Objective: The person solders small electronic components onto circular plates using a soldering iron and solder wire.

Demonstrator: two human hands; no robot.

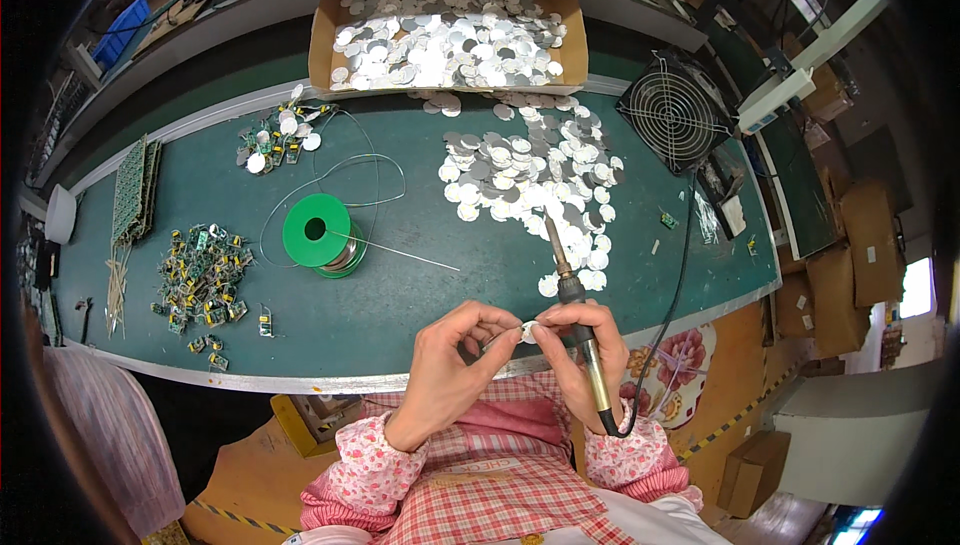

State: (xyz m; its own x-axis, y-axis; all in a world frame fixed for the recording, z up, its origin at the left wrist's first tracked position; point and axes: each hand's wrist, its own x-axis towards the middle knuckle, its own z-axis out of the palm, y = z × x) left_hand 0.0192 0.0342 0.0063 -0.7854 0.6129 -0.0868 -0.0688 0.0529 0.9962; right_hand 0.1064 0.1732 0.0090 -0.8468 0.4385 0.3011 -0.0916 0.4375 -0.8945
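Note:
Near the table's front edge, my left hand (pixel 447 365) is closed, its thumb and fingers pinching a small white disc (pixel 528 332). My right hand (pixel 580 360) also touches the disc with its thumb and fingertips. A soldering iron (pixel 571 290) rests in the same right hand, tip pointing up and away over loose discs, handle slanting toward the wrist. Whether anything else sits between the fingertips is too small to tell. Round white and grey discs (pixel 520 170) lie scattered beyond the right hand. A green spool of solder wire (pixel 305 213) stands beyond the left hand, one wire end sticking out rightward.
A cardboard box (pixel 320 50) full of discs stands at the back. Small circuit boards (pixel 205 280) are heaped at left, with board panels (pixel 133 190) behind. More boards mixed with discs (pixel 280 135) lie farther back. A black fan (pixel 675 113) stands at right; the iron's cord (pixel 672 295) runs past it.

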